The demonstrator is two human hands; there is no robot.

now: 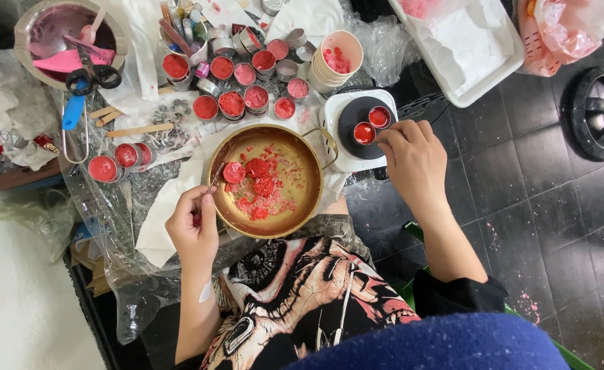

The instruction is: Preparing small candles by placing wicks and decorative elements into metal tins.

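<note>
A dark tiled floor (556,205) lies beside a cluttered bench (144,199) draped in clear plastic and stained paper. The left hand (194,229) has its grip closed on a thin metal tool (214,181), whose tip reaches into the brass pan (247,144) just ahead of it, where broken red wax pieces (259,179) lie unmelted. The right hand (415,161) has its fingertips pinched at the rim of one of two small wax-filled tins (365,133) on the round hotplate (364,123); how firmly it holds cannot be told. Beyond both grips, many filled tins (232,104) already stand in rows, suggesting the work is well advanced, with the pan's wax remaining.
</note>
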